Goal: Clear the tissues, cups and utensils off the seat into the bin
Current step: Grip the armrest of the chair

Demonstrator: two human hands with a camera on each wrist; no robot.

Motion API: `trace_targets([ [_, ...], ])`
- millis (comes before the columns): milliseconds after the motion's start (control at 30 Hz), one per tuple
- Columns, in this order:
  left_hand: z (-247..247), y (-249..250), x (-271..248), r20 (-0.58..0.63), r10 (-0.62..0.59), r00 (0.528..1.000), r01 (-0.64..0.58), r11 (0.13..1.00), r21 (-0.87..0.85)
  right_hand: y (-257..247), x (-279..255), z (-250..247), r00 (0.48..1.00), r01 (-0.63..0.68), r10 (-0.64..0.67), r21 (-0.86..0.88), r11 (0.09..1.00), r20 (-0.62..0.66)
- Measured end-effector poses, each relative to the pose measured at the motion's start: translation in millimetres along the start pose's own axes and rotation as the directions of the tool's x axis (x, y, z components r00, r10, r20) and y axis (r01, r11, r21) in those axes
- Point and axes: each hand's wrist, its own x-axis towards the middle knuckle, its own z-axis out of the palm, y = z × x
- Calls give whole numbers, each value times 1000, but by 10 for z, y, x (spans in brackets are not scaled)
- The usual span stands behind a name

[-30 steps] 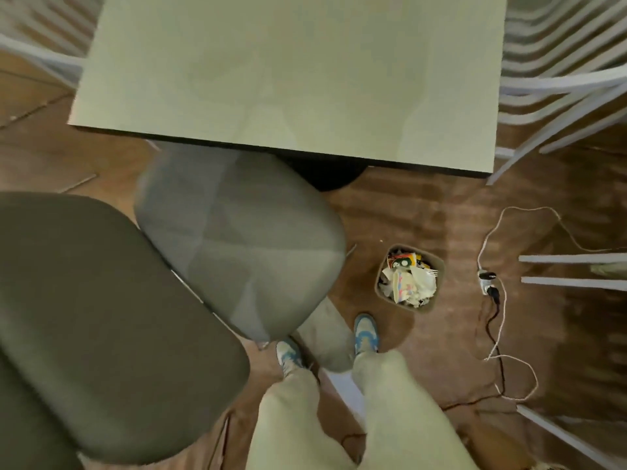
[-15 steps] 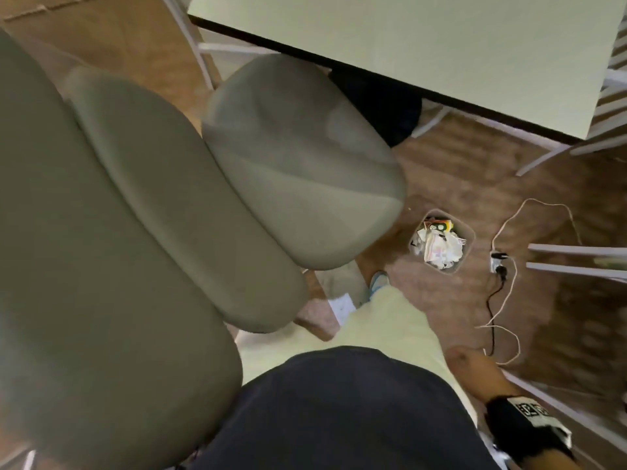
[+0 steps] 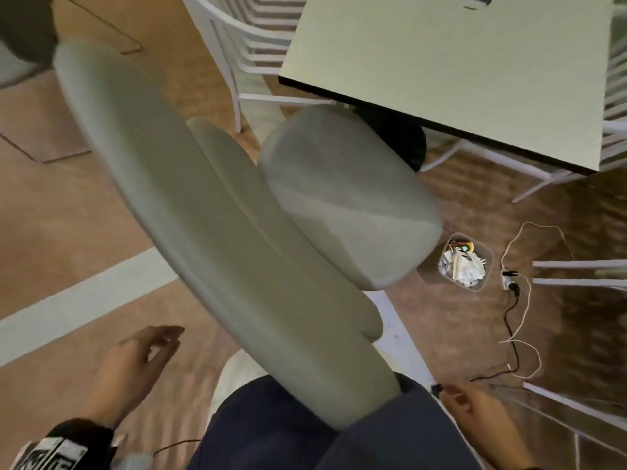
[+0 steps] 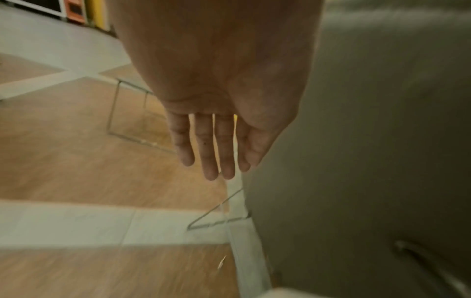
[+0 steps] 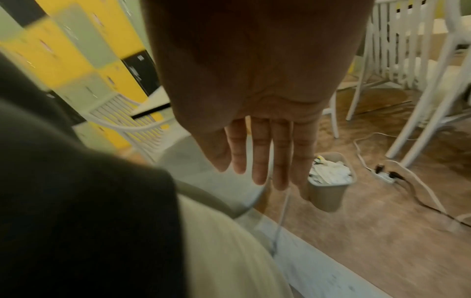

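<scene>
Both hands (image 3: 135, 354) now beside chair (image 3: 217, 232)

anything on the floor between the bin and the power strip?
Nothing: only bare brown floor between the bin and the power strip. Head and right wrist views both show it.

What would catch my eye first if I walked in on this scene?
Probably the big grey padded chair running slantwise across the head view, its round seat bare beside the pale table. Next, the small bin on the brown floor, heaped with crumpled white tissues. The left hand and right hand hang open, holding nothing.
</scene>
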Motion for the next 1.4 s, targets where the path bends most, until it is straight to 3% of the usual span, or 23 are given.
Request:
trace_targets([
  [67,-305,154,9,-96,79,992,-81,997,-18,-148,-150,-64,995,89,-87,48,995,-49],
  [133,-646,342,26,-214,229,950,-225,973,42,-368,-321,-183,980,177,-170,71,982,-102],
  [267,-1173,623,160,-308,506,805,-484,862,150,-998,-941,-373,932,303,-269,119,945,-242],
  [333,-1403,716,358,-245,688,683,-627,725,285,-1408,-1241,-382,900,372,-322,136,918,-293],
  [400,-1594,781,628,-38,808,588,-708,537,459,-1843,-1465,-324,887,410,-378,73,909,-266],
  [500,-1719,846,994,259,810,526,-763,314,565,-2355,-1619,-104,870,404,-428,-144,903,-243],
  [633,-1666,995,1279,307,838,451,-772,194,606,-2882,-1629,116,869,346,-407,-242,907,-281],
  [767,-1653,1128,1334,319,838,442,-770,172,615,-3230,-1407,266,802,276,-411,-341,899,-434],
  [933,-1608,1100,1261,258,884,390,-801,187,569,-3293,-1271,273,778,150,-377,-434,888,-503],
  [1100,-1390,1111,1045,171,918,358,-822,223,525,-2965,-1275,186,744,173,-431,-475,863,-511],
  [1267,-965,1290,743,95,927,364,-801,259,539,-2416,-1255,-68,734,171,-446,-496,851,-512],
  [1400,-582,1557,487,70,914,399,-779,298,552,-1917,-1167,-344,729,190,-470,-513,837,-497],
])
